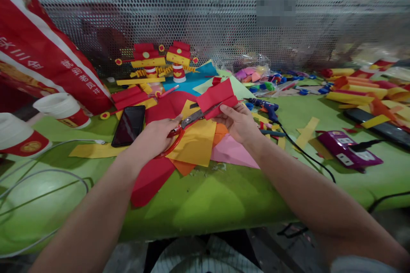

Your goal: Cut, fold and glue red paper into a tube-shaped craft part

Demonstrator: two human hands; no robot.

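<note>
Red-handled scissors [188,122] are gripped in my left hand [156,136], their blades reaching right into a piece of red paper [216,97]. My right hand [239,123] pinches the lower right part of that red paper between thumb and fingers. Below both hands lie yellow paper [198,147], pink paper [235,151] and a red sheet [152,181]. Part of the scissor handles is hidden by my left fingers.
A phone [129,126] and paper cups [64,111] sit at left. Two paper figures [179,62] stand behind. To the right are a glue gun [265,106], its black cord, a purple power strip [349,149] and paper scraps. Metal mesh [211,8] rises at the back.
</note>
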